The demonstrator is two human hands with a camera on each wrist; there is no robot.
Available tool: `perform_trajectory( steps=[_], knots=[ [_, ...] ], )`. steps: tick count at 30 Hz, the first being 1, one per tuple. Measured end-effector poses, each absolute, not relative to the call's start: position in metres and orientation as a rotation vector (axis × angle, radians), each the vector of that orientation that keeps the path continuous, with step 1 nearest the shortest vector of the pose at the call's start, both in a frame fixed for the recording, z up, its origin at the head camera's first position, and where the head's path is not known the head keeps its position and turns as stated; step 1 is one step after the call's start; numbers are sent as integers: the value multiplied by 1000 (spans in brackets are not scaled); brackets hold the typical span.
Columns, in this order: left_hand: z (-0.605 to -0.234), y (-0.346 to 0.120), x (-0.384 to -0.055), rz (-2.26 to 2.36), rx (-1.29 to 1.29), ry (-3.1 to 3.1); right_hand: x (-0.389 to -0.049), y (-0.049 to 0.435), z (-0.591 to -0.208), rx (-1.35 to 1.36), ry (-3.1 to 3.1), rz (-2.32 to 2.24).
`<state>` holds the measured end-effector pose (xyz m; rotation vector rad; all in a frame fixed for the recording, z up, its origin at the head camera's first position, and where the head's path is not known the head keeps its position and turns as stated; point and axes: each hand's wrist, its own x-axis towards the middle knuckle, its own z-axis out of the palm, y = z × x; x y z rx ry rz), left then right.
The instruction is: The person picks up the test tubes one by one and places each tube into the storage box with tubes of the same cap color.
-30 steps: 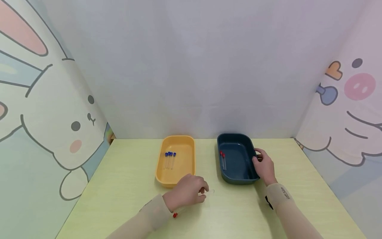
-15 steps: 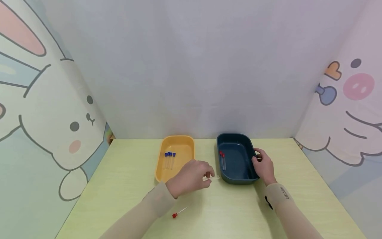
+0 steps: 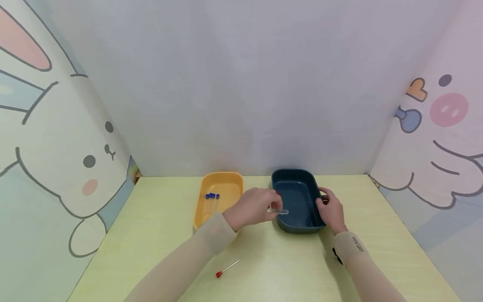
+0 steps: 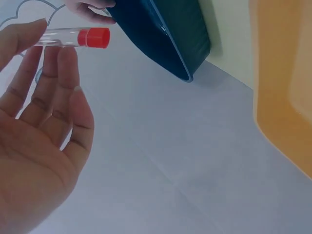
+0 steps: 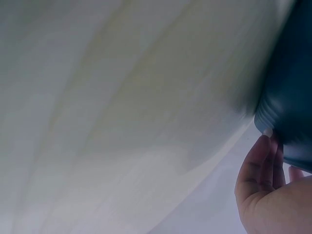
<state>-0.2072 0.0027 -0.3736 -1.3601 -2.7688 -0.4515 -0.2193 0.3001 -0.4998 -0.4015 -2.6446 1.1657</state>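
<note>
My left hand point(image 3: 256, 206) pinches a clear test tube point(image 4: 63, 36) with a red cap between thumb and fingertips. The tube lies about level, its round end reaching over the left rim of the dark blue tray point(image 3: 299, 230). Red caps point(image 3: 278, 193) inside that tray are mostly hidden behind the hand. With thumb and fingers, my right hand point(image 3: 332, 212) grips the tray's right side. In the right wrist view, its fingertips point(image 5: 267, 132) touch the blue wall.
A yellow tray point(image 3: 235, 188) stands to the left, holding several tubes with blue caps point(image 3: 212, 196). Another red-capped tube point(image 3: 219, 274) lies on the pale table point(image 3: 286, 268) near the front. A white curtain point(image 3: 241, 105) hangs behind the table.
My left hand has carried the red-capped tube from the table's front, up and right to the blue tray's left side. My right hand keeps its grip on the tray.
</note>
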Motion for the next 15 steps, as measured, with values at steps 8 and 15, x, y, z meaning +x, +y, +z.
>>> perform_trajectory(
  steps=[8, 15],
  knots=[
    [-378, 19, -226, -404, -1374, -2779, -218, 299, -501, -395, -2642, 1158],
    [-390, 33, -241, -304, -1384, -2780, -219, 300, -501, -386, -2641, 1130]
  ],
)
